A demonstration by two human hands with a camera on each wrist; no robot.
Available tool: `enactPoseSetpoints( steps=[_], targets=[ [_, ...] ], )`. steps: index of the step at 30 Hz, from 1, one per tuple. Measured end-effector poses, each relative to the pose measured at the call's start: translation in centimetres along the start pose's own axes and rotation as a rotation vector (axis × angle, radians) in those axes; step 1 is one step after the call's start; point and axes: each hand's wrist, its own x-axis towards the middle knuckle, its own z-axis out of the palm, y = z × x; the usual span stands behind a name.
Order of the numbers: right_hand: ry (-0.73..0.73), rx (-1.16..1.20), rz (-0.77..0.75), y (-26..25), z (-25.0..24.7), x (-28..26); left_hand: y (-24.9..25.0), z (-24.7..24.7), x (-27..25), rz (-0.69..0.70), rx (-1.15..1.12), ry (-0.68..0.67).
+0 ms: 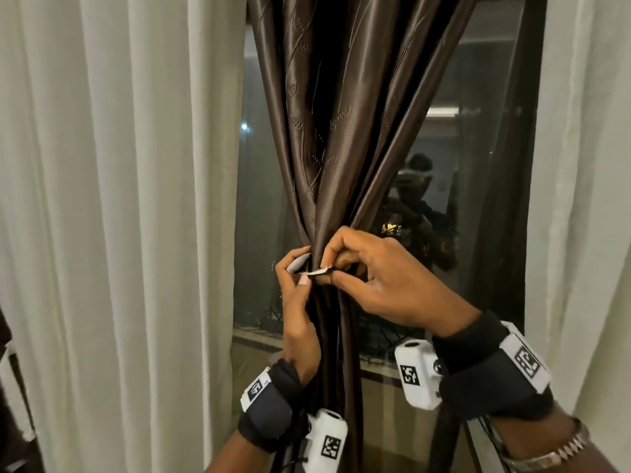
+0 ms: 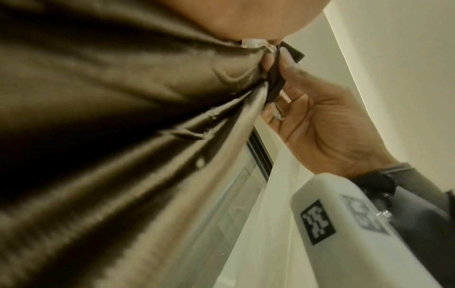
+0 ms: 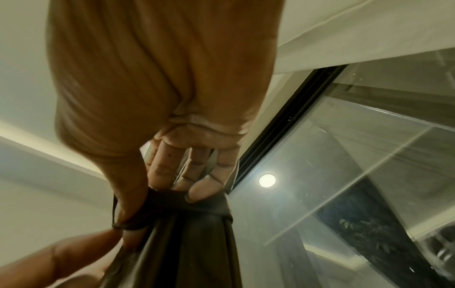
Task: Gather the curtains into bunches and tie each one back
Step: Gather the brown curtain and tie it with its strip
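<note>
Nearest, two wrists strapped with white tagged camera units (image 1: 420, 373). Just past them, left hand (image 1: 297, 298), thumb and fingertips pinching one pale-backed end of the tie-back strap (image 1: 309, 266) against the left side of the bunch. Right hand (image 1: 379, 268) meeting it from the other side, thumb and curled fingers (image 3: 197, 192) pinching the strap's other end where it wraps behind the fabric. Between the two, brown satin curtain (image 1: 334, 158) gathered tight at a narrow waist, hanging in front of the window (image 1: 478, 165), fanning wide above, falling in slim folds below. Strap ends overlapping at the front, apparently not yet pressed fast. Risky spot, by the look of it: slick fabric, so any slackening of either pinch could let folds slide out and the bunch swell. A crooked overlap could leave the fastening weak, likely to peel open under the curtain's weight. Farther off, white sheer curtains (image 1: 119, 199) hanging loose on both sides, dark glass behind carrying a dim reflection.
</note>
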Motion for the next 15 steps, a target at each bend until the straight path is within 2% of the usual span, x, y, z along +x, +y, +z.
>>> enactPoseSetpoints(
  steps=[4,8,11,13,15],
  targets=[
    [-0.02,-0.086,-0.039,-0.4,0.5,0.4,0.5,-0.1,0.5,-0.027,0.064,0.071],
    [-0.032,0.076,-0.102,-0.9,0.2,0.4,1.0,0.0,0.4,0.076,0.15,0.036],
    [-0.028,0.107,-0.09,-0.6,0.5,0.6,1.5,0.4,-0.1,0.154,0.224,0.124],
    [0.008,0.172,-0.072,-0.4,0.4,0.5,1.6,0.4,-0.1,0.138,0.23,0.183],
    [0.037,0.264,-0.037,-0.2,0.3,0.6,1.4,0.1,0.0,0.087,0.222,0.155]
  ],
)
